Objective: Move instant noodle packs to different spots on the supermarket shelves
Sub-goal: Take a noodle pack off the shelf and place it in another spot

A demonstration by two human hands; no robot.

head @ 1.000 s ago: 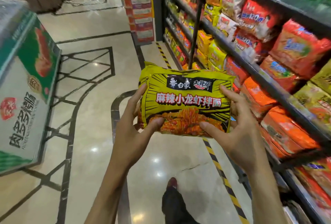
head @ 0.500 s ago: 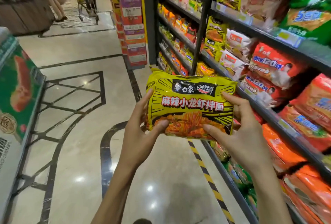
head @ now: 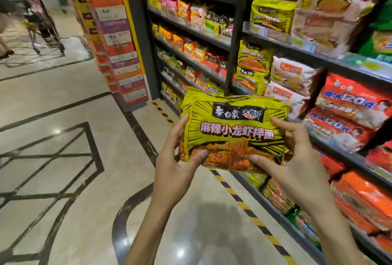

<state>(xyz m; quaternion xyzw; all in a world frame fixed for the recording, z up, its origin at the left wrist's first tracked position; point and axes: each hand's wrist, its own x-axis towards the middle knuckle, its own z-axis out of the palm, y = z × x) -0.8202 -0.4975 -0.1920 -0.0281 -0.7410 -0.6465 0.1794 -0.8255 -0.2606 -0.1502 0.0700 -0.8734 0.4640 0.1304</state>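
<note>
A yellow instant noodle multipack (head: 233, 131) with black comic lines and red characters is held flat and face up in front of me. My left hand (head: 176, 165) grips its left edge, thumb on the lower front. My right hand (head: 297, 158) grips its right edge, thumb on the noodle picture. The pack hovers over the aisle beside the shelves (head: 275, 37) on my right. Matching yellow packs (head: 252, 63) stand on the middle shelf just behind it, and another yellow pack (head: 271, 13) one shelf higher.
Red packs (head: 350, 112) and orange packs (head: 369, 199) fill the near right shelves, white packs (head: 292, 76) beside the yellow ones. A stack of coloured boxes (head: 118, 42) stands at the shelf end. A yellow-black floor stripe (head: 239, 199) runs along the shelf base. A trolley (head: 40, 25) stands far left.
My view has tilted up and moved along the aisle; the green carton on the left has left the frame. Both hands keep the same grip on the yellow pack, now closer to the shelves.
</note>
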